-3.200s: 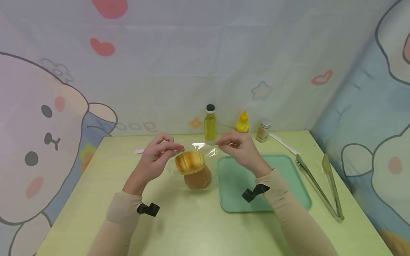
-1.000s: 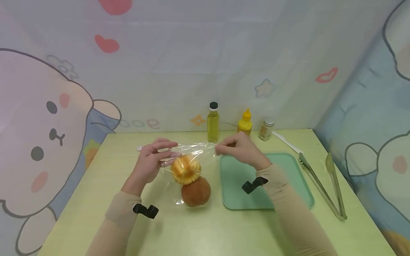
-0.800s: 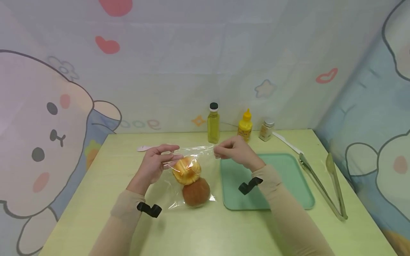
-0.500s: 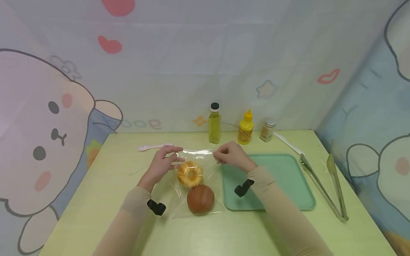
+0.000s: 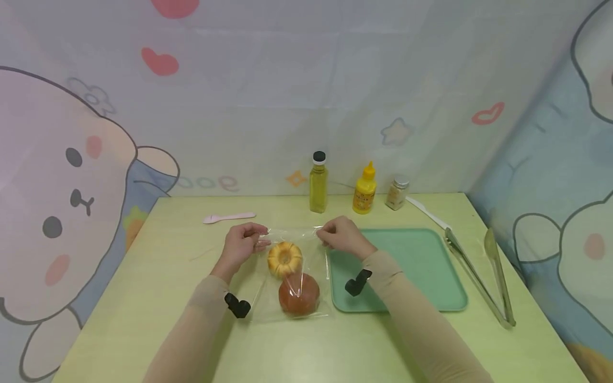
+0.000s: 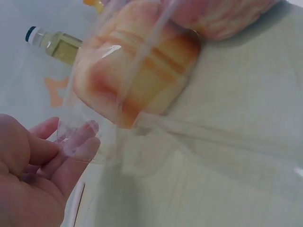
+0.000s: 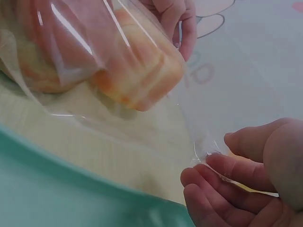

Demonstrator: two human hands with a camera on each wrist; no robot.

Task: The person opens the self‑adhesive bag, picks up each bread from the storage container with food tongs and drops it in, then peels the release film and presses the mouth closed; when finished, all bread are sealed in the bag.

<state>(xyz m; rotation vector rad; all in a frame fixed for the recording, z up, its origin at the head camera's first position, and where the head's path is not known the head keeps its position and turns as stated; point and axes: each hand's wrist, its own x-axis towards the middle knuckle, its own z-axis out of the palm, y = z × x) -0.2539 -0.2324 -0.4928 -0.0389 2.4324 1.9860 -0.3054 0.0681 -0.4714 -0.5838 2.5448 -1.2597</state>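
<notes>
A clear plastic bag lies low over the table with two breads inside. Nearer the far edge of the bag is a golden, ridged bun with a dimpled centre; a round brown bun sits just below it. My left hand pinches the bag's far left corner, and in the left wrist view some fingertips show through the film. The far right corner is held by my right hand, whose fingers close on the film edge in the right wrist view.
A green tray stands right of the bag, metal tongs beyond it. Along the back are an oil bottle, a yellow squeeze bottle, a small jar and a white utensil. A pink spoon lies back left.
Both hands have lowered the bag toward the table and spread it flatter. The two buns, overlapping earlier, now lie one below the other. The pink spoon has come into fuller view.
</notes>
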